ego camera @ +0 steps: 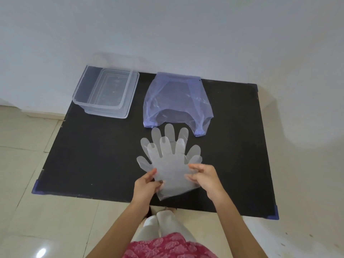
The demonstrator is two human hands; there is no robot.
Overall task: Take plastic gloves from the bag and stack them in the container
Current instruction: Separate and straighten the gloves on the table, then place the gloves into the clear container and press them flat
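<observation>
Over the black rectangular mat, the left hand and right hand pinched translucent plastic gloves at the cuffs. Beyond lay the bluish plastic bag, with the clear rectangular plastic container to its left

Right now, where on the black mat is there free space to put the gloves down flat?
The near-left part of the black mat, below the container and left of the left hand, is bare. So is the right strip beside the bag. The centre is crowded: both hands, right hand included, hold the gloves there.
</observation>
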